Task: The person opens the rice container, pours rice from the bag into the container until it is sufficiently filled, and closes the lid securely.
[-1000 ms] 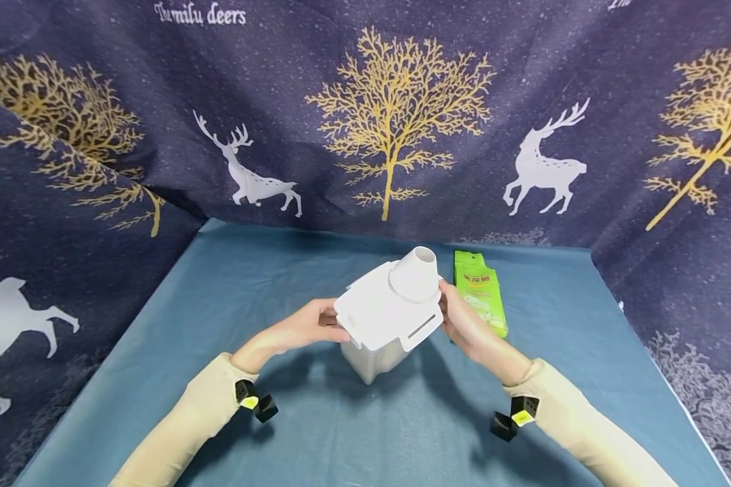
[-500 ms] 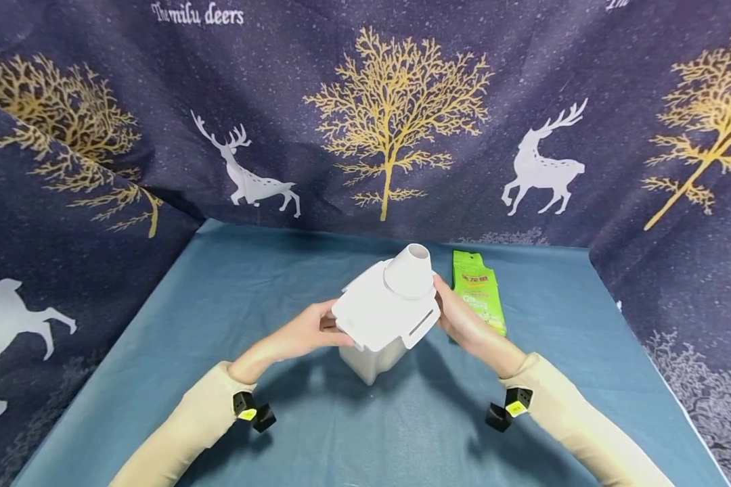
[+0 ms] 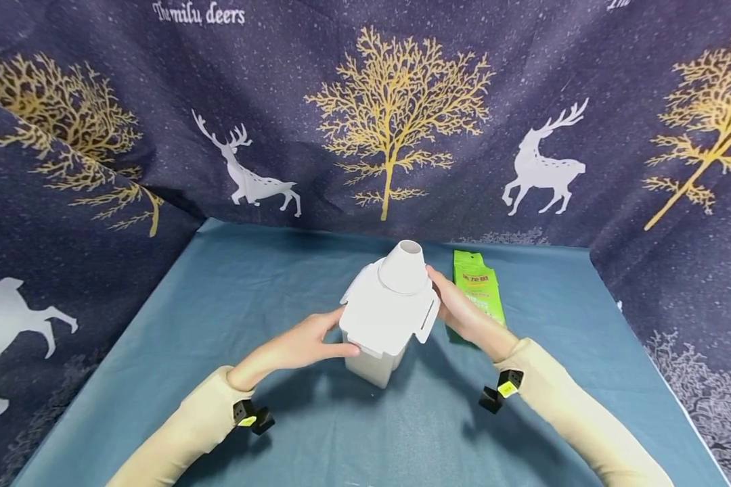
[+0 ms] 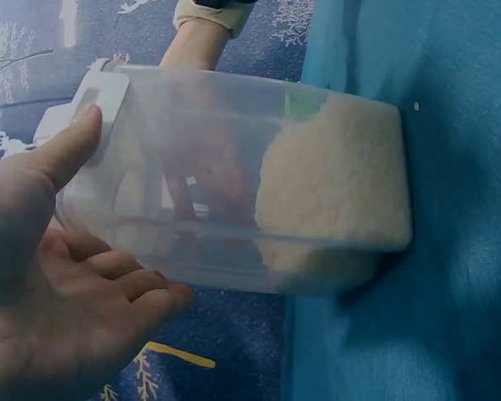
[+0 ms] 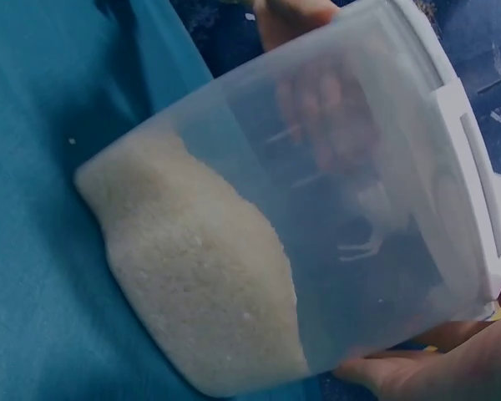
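A clear plastic rice container (image 3: 368,368) stands mid-table, its white lid (image 3: 385,316) topped by a cone-shaped spout (image 3: 402,270). Through its walls, both wrist views show rice (image 4: 334,184) heaped in the lower part. At the left side, my left hand (image 3: 307,343) holds the container near the top; its thumb (image 4: 75,146) lies on a white lid latch (image 4: 108,96) and the other fingers bend along the wall. My right hand (image 3: 459,311) grips the opposite side just under the lid, with part of its fingers hidden behind the container in the head view.
Behind my right hand lies a green printed bag (image 3: 478,284) on the blue cloth-covered table (image 3: 268,270). A small white grain (image 5: 72,141) sits on the cloth near the container's base. A dark curtain (image 3: 365,135) with deer and trees hangs at the back.
The container has turned a little counterclockwise, its spout shifting left. My right hand has moved left with it, and my left thumb sits slightly lower along the lid edge.
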Available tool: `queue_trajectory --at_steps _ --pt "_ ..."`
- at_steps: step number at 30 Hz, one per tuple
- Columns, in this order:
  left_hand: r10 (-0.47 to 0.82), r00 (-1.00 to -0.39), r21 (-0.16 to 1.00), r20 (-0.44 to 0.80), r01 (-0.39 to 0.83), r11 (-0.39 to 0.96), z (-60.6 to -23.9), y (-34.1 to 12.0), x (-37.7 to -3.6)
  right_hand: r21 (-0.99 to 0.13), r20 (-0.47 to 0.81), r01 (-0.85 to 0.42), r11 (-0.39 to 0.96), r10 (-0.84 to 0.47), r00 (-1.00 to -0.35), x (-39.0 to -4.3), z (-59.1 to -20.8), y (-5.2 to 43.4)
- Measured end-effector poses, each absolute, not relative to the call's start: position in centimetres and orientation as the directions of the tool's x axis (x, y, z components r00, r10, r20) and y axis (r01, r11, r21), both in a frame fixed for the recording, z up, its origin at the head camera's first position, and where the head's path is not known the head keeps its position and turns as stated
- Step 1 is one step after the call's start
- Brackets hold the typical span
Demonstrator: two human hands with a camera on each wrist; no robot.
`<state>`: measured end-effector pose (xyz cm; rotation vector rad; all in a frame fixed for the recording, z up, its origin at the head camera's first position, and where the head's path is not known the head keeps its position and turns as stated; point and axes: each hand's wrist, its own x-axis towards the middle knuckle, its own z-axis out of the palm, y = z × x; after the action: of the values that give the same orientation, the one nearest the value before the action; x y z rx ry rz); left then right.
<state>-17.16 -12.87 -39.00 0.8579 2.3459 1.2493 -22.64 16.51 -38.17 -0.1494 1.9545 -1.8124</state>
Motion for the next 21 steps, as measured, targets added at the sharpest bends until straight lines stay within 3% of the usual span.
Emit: queue_trajectory --at_steps 6,14,21 --pt "0.657 -0.754 0.822 0.013 0.382 0.422 -39.2 -13.0 -17.1 -0.966 -0.257 0.227 0.121 -0.401 -0.879 -23.4 -38.4 16.5" --pt "0.554 -0.825 0.794 0.112 0.410 0.449 -39.8 -12.7 -17.3 -0.960 -0.277 0.260 0.099 -0.428 -0.860 -23.8 -38.4 16.4" --pt "0.562 -0.808 0.755 0.176 0.477 0.450 -40.0 -12.0 -16.5 -0.961 -0.277 0.239 0.141 -0.448 -0.850 -24.4 -38.6 16.4"
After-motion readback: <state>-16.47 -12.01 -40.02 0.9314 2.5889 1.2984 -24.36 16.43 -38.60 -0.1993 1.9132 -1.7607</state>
